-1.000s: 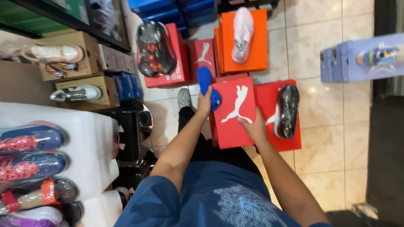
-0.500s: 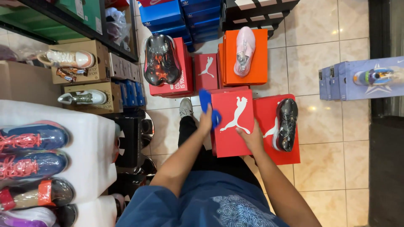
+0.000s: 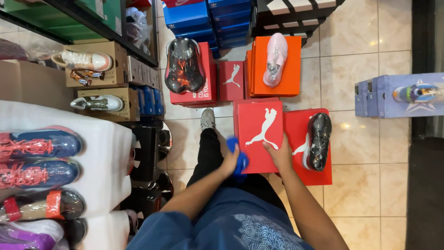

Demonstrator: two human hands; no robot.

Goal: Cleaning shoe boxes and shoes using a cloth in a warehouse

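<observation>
Both hands gripped the red shoebox (image 3: 259, 134) between them, its long axis running away from the person: left hand (image 3: 230, 159) also clutching a blue cloth (image 3: 239, 155), right hand (image 3: 280, 155) flat on the lid's near edge.

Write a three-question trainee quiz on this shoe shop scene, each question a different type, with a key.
1. True or false: the left hand holds a blue cloth against the edge of the red shoe box.
2. Where does the right hand rest? A) on the orange box B) on the red shoe box's near edge C) on the wrapped black shoe
3. Fill in: the pink shoe lies on an ______ box.

Key: 1 true; 2 B; 3 orange.
</observation>
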